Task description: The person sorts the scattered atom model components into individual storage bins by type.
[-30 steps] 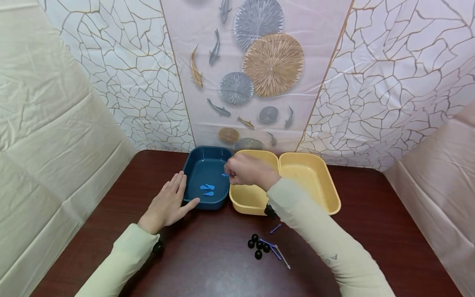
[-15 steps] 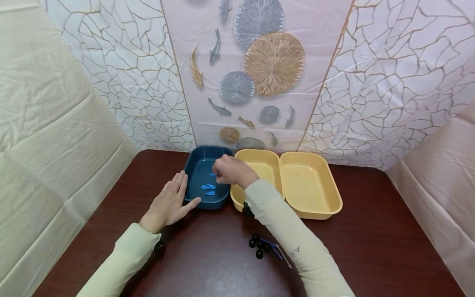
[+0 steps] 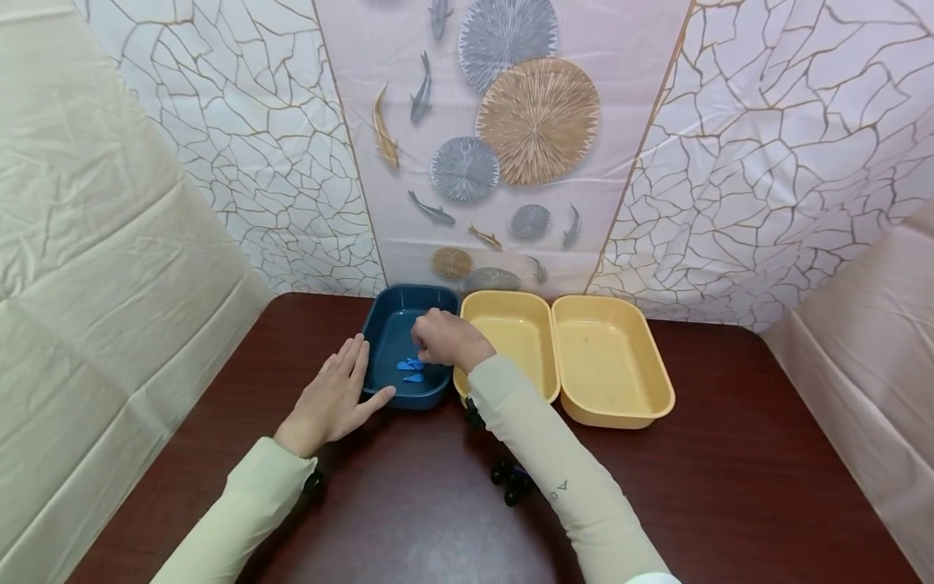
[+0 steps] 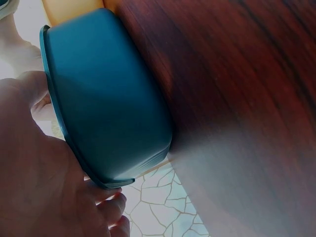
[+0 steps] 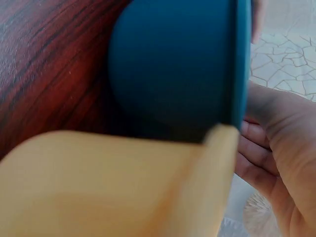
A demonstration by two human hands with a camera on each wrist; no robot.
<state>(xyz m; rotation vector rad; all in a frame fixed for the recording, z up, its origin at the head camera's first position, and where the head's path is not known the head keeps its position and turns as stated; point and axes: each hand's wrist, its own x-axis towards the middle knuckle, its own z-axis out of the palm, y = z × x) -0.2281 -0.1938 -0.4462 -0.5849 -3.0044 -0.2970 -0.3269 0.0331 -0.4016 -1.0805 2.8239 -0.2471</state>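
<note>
My left hand (image 3: pixel 332 401) rests along the left side of the dark blue tray (image 3: pixel 375 324), its fingers straight at the rim and its thumb stretched over the front corner. In the left wrist view, that hand lies against the rim of the tray (image 4: pixel 108 94). My right hand (image 3: pixel 447 338) is over the right part of the same tray, fingers curled with the tips down, pinching a small blue teardrop-shaped piece mostly hidden beside them. Several similar blue pieces (image 3: pixel 413 378) lie on the tray's floor close by. In the right wrist view, the fingertips are hidden behind the tray wall.
A yellow tray (image 3: pixel 511 296) adjoins the blue one, with a second yellow tray (image 3: pixel 660 381) to its right. Black balls (image 3: pixel 511 496) lie on the dark wooden table (image 3: pixel 394 503), partly under the right forearm. A patterned cloth (image 3: pixel 540 243) hangs behind the trays.
My right hand has moved left from over the middle yellow tray into the blue tray, carrying a blue piece down toward the others. The right forearm now covers the thin rods. My left hand stays put.
</note>
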